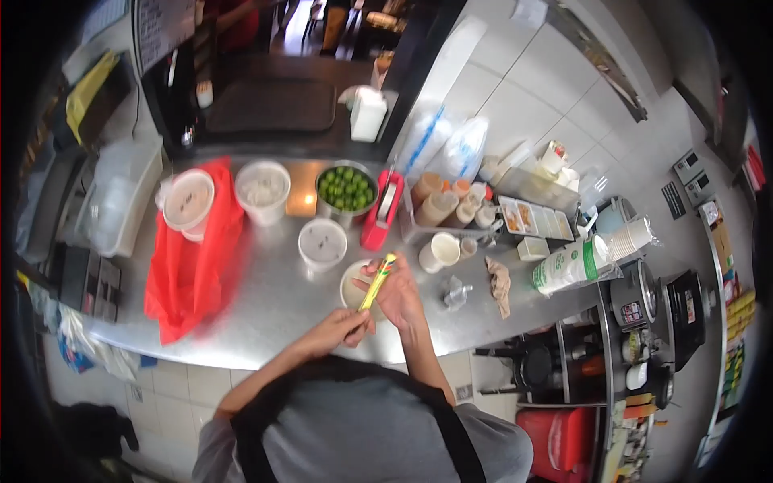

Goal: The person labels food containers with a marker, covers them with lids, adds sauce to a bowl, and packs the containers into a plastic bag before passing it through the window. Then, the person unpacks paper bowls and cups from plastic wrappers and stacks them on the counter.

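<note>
My left hand (345, 331) is closed on the lower end of a slim yellow stick-shaped packet (376, 283) with green and red marks. Around its upper part is my right hand (403, 299), palm turned up, with some fingertips reaching out to the left behind the packet. Its exact contents cannot be made out. Directly beneath my hands, on the steel counter (266, 298), stands a round pale tub (349, 291), partly hidden by my fingers. Just beyond it is a lidded white tub (322, 243).
A red plastic bag (187, 278) lies at left under a lidded tub (190, 200). Behind are another tub (262, 191), a bowl of green limes (346, 190) and a red tape dispenser (383, 211). At right are a cup (440, 252), sauce bottles (451, 208) and sleeved cups (572, 266).
</note>
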A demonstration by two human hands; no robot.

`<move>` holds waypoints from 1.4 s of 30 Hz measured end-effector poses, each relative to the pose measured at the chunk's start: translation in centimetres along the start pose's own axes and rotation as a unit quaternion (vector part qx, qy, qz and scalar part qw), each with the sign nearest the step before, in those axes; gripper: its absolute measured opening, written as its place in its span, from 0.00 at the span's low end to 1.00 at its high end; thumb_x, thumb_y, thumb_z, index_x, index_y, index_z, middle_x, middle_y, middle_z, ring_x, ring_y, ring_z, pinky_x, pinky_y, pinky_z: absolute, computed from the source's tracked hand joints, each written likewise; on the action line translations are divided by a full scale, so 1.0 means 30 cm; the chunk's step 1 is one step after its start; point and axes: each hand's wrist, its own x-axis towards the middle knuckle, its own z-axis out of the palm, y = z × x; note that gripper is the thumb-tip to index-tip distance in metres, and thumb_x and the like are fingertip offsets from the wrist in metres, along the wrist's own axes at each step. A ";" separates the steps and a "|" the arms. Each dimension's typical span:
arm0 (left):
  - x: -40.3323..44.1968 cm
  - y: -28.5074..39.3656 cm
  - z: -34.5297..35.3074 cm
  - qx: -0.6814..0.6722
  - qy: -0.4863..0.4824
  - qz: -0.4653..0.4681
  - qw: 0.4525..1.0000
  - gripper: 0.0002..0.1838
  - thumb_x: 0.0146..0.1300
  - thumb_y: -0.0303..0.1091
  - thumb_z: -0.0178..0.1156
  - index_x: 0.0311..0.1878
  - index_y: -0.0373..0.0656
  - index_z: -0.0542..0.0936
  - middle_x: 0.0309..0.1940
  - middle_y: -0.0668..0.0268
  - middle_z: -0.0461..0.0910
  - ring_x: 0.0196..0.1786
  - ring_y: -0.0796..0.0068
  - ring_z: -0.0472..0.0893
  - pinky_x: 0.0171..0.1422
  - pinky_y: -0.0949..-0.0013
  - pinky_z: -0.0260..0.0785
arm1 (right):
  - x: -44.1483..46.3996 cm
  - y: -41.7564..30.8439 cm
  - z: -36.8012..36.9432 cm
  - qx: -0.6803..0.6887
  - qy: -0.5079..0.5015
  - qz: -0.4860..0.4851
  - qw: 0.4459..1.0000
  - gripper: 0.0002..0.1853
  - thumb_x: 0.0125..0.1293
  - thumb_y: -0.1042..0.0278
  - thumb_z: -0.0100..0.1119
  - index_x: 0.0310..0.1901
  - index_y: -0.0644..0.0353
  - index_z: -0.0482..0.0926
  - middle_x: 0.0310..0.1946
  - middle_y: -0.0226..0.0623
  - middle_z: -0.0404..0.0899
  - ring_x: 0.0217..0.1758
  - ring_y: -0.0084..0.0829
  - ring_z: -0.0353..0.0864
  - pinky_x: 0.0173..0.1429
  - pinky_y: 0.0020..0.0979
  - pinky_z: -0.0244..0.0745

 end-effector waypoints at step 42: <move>0.083 -0.219 -0.165 0.628 0.125 0.294 0.710 0.20 0.36 0.22 0.63 0.37 0.42 0.72 0.38 0.64 0.74 0.46 0.61 0.73 0.47 0.62 0.67 | 0.027 0.132 -0.354 -0.399 0.157 -0.069 0.901 0.10 0.55 0.79 0.62 0.26 0.59 0.68 0.20 0.27 0.72 0.19 0.14 0.69 0.22 0.16 0.62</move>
